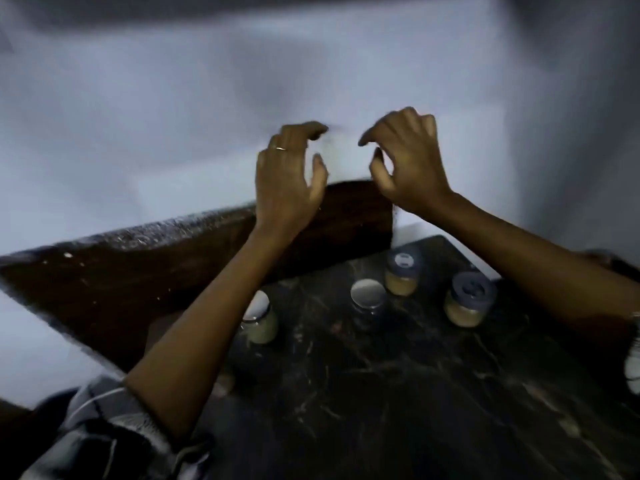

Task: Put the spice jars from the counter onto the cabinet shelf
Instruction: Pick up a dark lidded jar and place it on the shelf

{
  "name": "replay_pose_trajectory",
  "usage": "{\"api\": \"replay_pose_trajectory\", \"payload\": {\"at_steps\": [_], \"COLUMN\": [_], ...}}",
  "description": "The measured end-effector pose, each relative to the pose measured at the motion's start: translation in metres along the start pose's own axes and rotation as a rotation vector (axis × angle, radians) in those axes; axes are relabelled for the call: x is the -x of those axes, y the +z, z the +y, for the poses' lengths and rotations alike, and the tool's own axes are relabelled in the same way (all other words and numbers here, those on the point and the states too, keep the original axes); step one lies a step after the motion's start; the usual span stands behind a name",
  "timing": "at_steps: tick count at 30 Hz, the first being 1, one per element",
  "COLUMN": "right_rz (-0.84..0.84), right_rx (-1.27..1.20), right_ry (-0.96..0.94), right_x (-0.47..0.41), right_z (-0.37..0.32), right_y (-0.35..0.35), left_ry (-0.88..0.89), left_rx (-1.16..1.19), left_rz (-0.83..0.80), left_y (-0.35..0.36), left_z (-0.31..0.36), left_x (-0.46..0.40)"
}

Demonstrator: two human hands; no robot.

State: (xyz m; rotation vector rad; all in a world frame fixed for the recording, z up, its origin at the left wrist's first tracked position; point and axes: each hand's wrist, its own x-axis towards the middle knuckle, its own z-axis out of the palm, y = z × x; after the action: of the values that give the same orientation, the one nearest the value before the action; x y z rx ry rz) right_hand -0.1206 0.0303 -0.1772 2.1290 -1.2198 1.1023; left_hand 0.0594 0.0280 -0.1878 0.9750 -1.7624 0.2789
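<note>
Several spice jars stand on the dark marbled counter (pixel 398 393). Two of them (pixel 403 273) (pixel 467 301) have grey-blue lids and tan powder. A white-lidded jar (pixel 368 299) looks dark inside. Another white-lidded jar (pixel 259 322) with pale powder is partly hidden behind my left forearm. My left hand (pixel 289 174) and my right hand (pixel 403 164) are raised above the jars in front of the pale wall, with fingers loosely curled towards each other. Nothing clear shows in either hand; the gap between them is a pale blur. A dark brown wooden shelf edge (pixel 138 271) runs below the hands.
The pale wall (pixel 173 116) fills the upper view, with a dark band (pixel 242 8) along the top. A white object (pixel 633 368) and a dark one (pixel 597 256) sit at the right edge. My checked sleeve (pixel 104 427) is at the bottom left.
</note>
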Motion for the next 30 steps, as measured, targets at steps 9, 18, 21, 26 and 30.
{"api": "replay_pose_trajectory", "payload": {"at_steps": [9,18,21,26,30], "right_rz": [-0.246,-0.362,-0.554,-0.655,-0.716], "right_rx": [0.144,0.121,0.038,-0.406,-0.384], "right_ry": [0.408,1.093,1.244,1.366,1.399], "right_x": [0.171,0.289,0.322,0.340,0.346], "right_z": [0.098,0.162,0.178,0.176,0.170], "right_y": [0.033,0.044,0.055,0.075,0.080], "left_ry": [-0.124,-0.468,-0.612,-0.854,-0.932], "left_rx": [0.190,0.326,0.411,0.610,0.655], "left_rz": [-0.569,-1.155,-1.226,-1.069,-1.015], "left_y": [0.138,0.258,0.290,0.321,0.331], "left_z": [0.047,0.072,0.078,0.095,0.100], "left_x": [0.111,0.192,0.208,0.228,0.235]}}
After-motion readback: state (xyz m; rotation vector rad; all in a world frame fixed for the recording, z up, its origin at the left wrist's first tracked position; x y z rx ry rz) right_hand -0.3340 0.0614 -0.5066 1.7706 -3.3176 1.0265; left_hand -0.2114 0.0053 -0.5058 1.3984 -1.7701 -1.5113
